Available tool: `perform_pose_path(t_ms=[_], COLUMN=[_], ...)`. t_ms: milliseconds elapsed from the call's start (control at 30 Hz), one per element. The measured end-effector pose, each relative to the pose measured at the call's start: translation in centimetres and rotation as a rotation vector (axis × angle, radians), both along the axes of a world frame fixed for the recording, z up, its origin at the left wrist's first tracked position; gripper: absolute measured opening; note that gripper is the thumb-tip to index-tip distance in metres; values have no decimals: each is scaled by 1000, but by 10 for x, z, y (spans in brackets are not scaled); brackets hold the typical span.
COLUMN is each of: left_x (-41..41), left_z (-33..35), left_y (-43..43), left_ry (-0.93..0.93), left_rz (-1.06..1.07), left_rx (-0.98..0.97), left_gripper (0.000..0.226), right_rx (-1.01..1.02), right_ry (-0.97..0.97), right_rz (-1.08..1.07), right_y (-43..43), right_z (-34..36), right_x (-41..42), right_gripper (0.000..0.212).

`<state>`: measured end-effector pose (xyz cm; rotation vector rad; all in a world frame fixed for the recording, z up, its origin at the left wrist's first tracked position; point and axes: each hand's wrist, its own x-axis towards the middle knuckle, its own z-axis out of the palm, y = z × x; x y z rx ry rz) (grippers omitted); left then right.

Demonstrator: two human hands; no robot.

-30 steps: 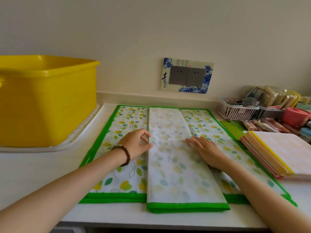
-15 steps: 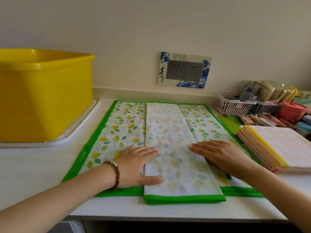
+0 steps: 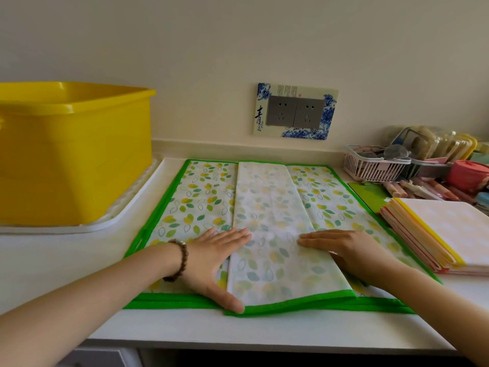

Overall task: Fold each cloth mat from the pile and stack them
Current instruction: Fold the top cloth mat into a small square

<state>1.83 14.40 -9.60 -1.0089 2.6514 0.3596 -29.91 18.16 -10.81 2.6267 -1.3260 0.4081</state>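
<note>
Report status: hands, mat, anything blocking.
Left hand, right hand open, pressing flat. Green-trimmed leaf-print cloth mat part-folded, pale strip down its middle. Pastel stack of folded mats close on right.

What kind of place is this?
Probably a home counter, perhaps a kitchen or utility corner: a blue-and-white decorated wall socket, a large yellow plastic tub and a small pink plastic basket of household oddments.

Bright, even daylight — soft shadows, edges bowed by wide-angle distortion.
</note>
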Motion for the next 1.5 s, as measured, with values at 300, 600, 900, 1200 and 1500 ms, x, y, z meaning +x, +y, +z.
perform_pose_path(t_ms=[300,600,900,1200,1500], left_x=[5,-8,-32,-31,-31], left_z=[14,-3,-10,-11,-13], left_y=[-19,-42,-55,-43,-22], left_ry=[502,815,828,694,353], left_rz=[304,518,746,445,167], left_rx=[344,223,21,-300,-187], left_gripper=[99,29,48,31,49], right_rx=[270,421,320,240,169], right_ry=[-324,-831,-833,-734,-662], right_rz=[-161,-390,-594,-705,-705], right_y=[-9,-46,-70,-75,-68], right_z=[9,13,6,3,4], right_x=[0,16,29,35,43], right_gripper=[39,12,14,20,38])
